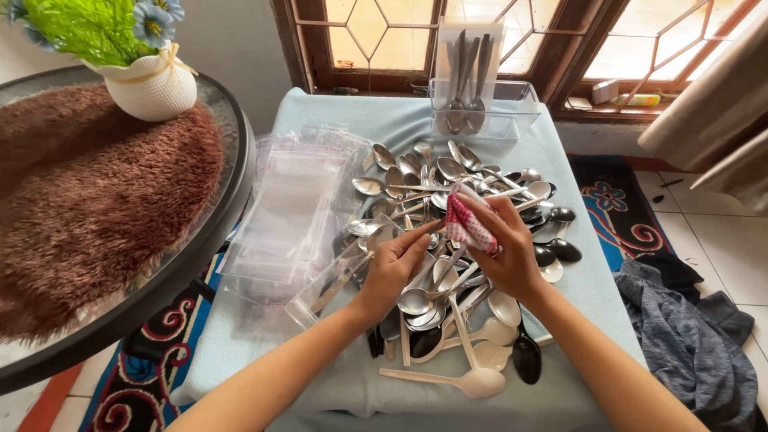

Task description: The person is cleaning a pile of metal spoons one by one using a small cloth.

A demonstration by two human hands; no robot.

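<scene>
Clear plastic forms the rack (512, 108) at the desk's (592, 288) far edge; we note three metal spoons upright in it. Clear plastic bags (280, 216) lie stacked at left. Our right hand (504, 248) has its grip clamped on a red-checked cloth (468, 226); our left hand (396, 264) pinches a spoon (416, 300) above the spoon pile (448, 208).
</scene>
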